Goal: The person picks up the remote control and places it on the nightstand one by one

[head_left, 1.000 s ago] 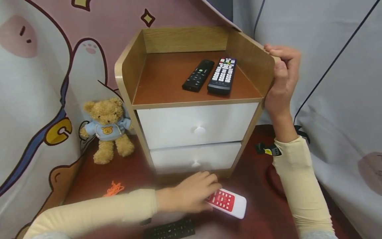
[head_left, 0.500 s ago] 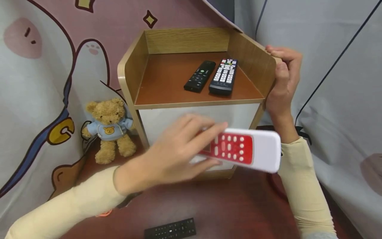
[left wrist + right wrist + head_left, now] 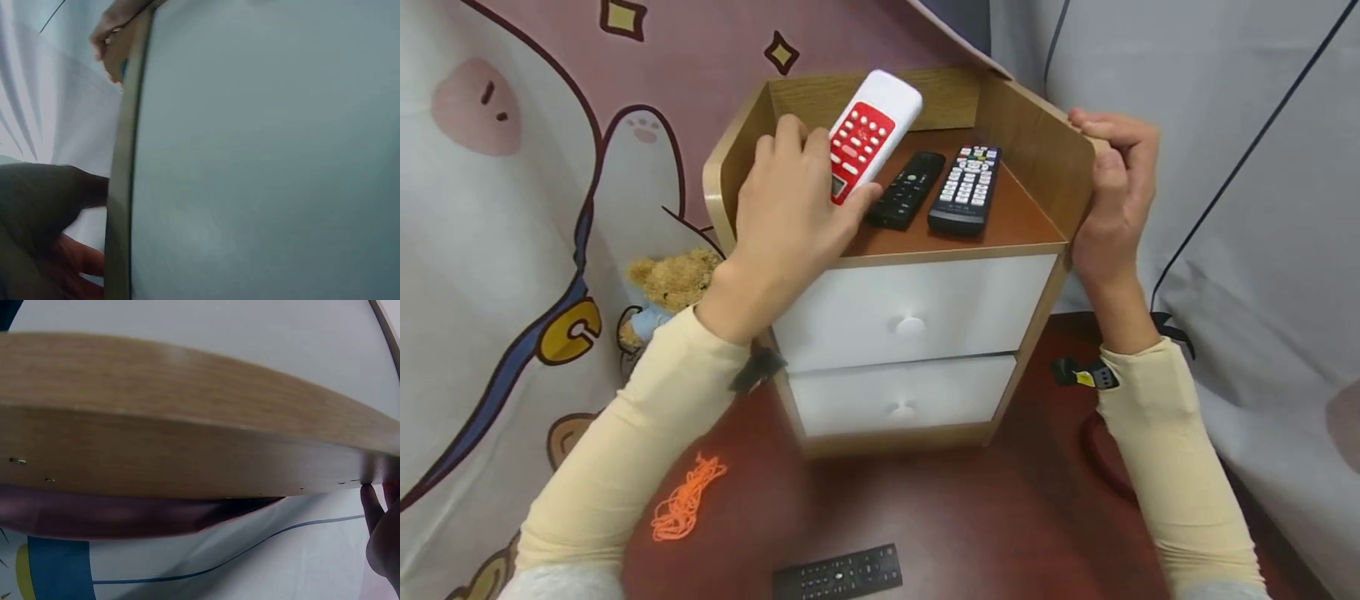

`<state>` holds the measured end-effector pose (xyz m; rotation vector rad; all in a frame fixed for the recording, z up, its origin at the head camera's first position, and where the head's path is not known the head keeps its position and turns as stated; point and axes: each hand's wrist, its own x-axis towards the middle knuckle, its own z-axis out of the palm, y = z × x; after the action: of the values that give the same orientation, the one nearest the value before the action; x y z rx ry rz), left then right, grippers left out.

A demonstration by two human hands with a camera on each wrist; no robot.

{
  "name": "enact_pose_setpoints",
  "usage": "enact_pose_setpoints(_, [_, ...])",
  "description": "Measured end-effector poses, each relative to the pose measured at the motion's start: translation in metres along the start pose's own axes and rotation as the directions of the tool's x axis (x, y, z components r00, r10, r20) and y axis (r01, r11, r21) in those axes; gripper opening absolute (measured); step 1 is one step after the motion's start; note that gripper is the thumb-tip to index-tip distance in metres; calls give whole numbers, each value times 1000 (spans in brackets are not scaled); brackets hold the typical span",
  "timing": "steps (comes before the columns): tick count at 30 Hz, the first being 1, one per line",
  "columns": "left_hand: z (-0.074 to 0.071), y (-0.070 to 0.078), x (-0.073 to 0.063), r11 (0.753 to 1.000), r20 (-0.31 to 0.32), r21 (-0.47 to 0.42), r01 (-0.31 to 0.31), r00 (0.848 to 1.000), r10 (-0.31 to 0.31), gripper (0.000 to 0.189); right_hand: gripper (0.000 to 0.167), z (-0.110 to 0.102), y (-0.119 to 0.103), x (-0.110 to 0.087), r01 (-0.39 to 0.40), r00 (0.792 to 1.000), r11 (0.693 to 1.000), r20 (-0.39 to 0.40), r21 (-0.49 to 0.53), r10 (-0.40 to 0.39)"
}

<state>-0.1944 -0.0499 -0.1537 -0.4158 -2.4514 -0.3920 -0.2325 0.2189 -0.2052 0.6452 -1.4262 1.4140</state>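
Note:
My left hand holds a white remote control with a red keypad, tilted up above the left part of the top shelf of a small wooden cabinet. On that shelf lie a slim black remote and a larger black remote with white buttons, side by side. My right hand grips the upper edge of the cabinet's right side panel. The right wrist view shows part of that hand at the panel's underside. In the left wrist view a white drawer front fills most of the picture.
Another black remote lies on the dark red surface in front. An orange bundle of string is at the left. A teddy bear, partly behind my left arm, sits beside the cabinet. The cabinet's two white drawers are closed.
My left hand has picked the white and red remote up from the surface and carried it up over the shelf, turning its white end upward. The right hand stays on the panel.

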Motion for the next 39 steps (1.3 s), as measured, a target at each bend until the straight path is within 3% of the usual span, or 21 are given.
enact_pose_setpoints(3, [2,5,10,992,113,113,55,991,-67,66,32,-1,-1,0,0,1000,1000,-2,-6,0])
enact_pose_setpoints(6, [4,7,19,979,175,187,82,978,-116,66,32,-2,-2,0,5,1000,1000,-2,-13,-5])
enact_pose_setpoints(11, [9,4,30,963,266,228,145,942,-205,63,31,-2,-3,-1,5,1000,1000,-9,-10,-5])
enact_pose_setpoints(13, [12,2,32,961,306,230,153,926,-220,63,31,-2,-4,-2,3,1000,1000,-19,-3,-3])
enact_pose_setpoints(16, [15,2,34,963,335,223,153,915,-223,64,31,-2,-6,-2,7,1000,1000,-30,7,-6])
enact_pose_setpoints(25, [22,6,35,967,307,203,154,928,-212,70,31,-2,0,0,13,1000,1000,-1,6,-13])
enact_pose_setpoints(35, [24,21,31,976,355,177,129,916,-186,71,32,-3,4,0,11,1000,1000,5,6,-11])
enact_pose_setpoints(39, [22,18,29,981,338,140,136,925,-177,73,31,-2,5,1,16,1000,1000,13,13,-16])
